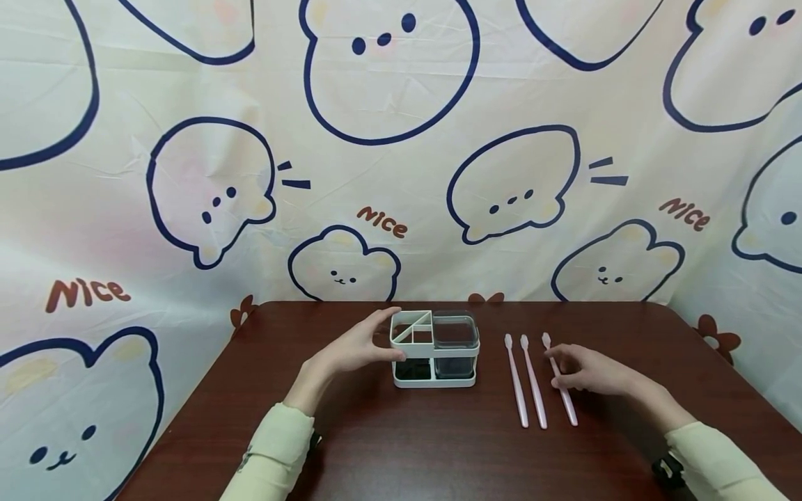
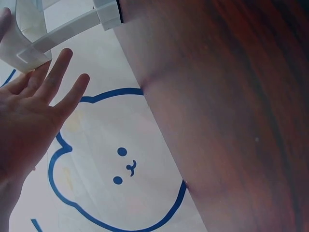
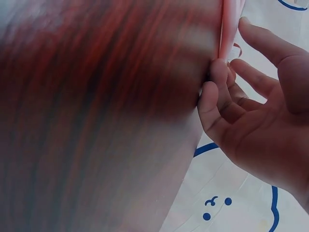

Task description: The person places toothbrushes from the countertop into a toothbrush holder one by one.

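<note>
My left hand (image 1: 354,346) grips the left end of a pale toothbrush holder (image 1: 434,351), thumb at the front and fingers at the back rim. This organizer has divided slots at the left and a clear cup (image 1: 455,330) at the right. In the left wrist view the holder (image 2: 29,53) sits between the thumb and fingers. Three pink toothbrushes lie side by side, heads away from me. My right hand (image 1: 589,369) is over the rightmost toothbrush (image 1: 567,407), thumb and index finger spread apart at its handle. In the right wrist view the thumb tip is right beside the pink handle (image 3: 232,21).
The left toothbrush (image 1: 516,386) and middle toothbrush (image 1: 535,386) lie between the holder and my right hand. All stand on a dark brown wooden table (image 1: 426,445). Behind it hangs a pale cloth (image 1: 420,174) with blue cartoon outlines, down to the table's far edge.
</note>
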Available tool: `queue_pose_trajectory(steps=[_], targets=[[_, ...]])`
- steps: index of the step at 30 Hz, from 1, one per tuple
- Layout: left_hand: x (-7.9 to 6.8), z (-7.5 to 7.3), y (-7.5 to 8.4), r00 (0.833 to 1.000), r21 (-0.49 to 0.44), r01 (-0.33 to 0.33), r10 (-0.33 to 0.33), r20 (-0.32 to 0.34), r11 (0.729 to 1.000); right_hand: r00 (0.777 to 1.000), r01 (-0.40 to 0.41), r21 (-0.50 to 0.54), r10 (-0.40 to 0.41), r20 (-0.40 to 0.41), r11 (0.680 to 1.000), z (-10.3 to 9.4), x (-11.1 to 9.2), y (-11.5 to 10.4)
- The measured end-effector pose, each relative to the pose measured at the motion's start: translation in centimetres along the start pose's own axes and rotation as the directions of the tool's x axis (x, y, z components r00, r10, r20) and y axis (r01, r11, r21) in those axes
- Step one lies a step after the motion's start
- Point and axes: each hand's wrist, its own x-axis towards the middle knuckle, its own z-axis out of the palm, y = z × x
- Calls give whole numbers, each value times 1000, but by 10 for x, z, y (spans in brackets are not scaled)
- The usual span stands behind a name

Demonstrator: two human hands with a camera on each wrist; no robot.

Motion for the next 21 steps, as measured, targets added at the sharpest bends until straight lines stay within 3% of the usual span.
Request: queue_pose_trajectory(steps=[8,21], targets=[[-1,0,1,1000,-7,6,-6,1,1000,1000,5,4,-5,13,1000,1,2,3],[-1,0,1,1000,-17,-4,4,10,1000,980,-190,2,189,-54,982,5,3,-7]])
